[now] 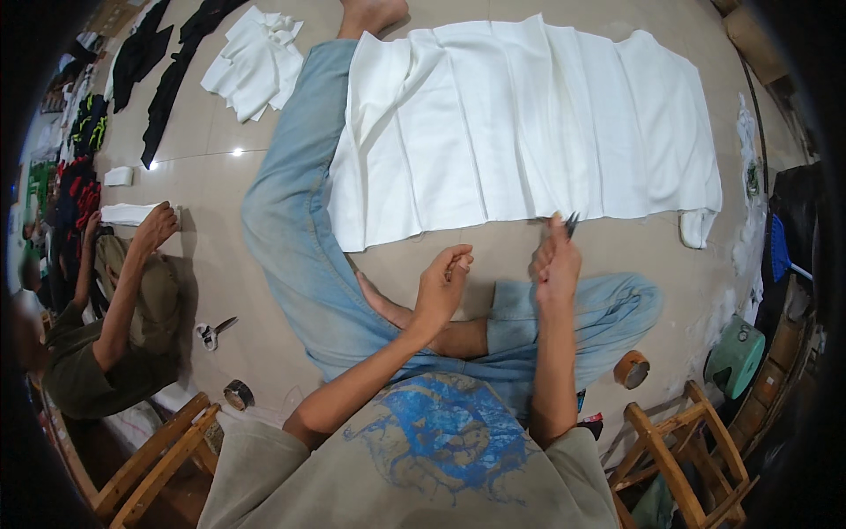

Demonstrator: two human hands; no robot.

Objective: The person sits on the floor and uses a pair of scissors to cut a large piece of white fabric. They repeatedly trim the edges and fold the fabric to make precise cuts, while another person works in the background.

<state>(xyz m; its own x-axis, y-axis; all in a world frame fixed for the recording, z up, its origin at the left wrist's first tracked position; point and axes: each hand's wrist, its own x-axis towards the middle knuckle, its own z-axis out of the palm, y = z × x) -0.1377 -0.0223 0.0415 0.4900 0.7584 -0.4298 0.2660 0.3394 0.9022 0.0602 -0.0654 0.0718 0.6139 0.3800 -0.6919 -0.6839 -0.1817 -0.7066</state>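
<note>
White cloth [529, 123], two hands [441, 286].

A small garment workshop is showing itself here: people are sitting on a tiled floor [220, 264], a large white cloth [529, 123] is lying spread out, black fabric pieces [159, 62] and coloured garments [79, 167] are piling along the edge, and scissors [211, 332] are lying nearby.

A glossy beige tiled floor [220, 291] is reflecting small spots of overhead light. Wooden chairs [679, 450] are standing at the lower corners, and a green stool [736, 354] is sitting at right.
</note>
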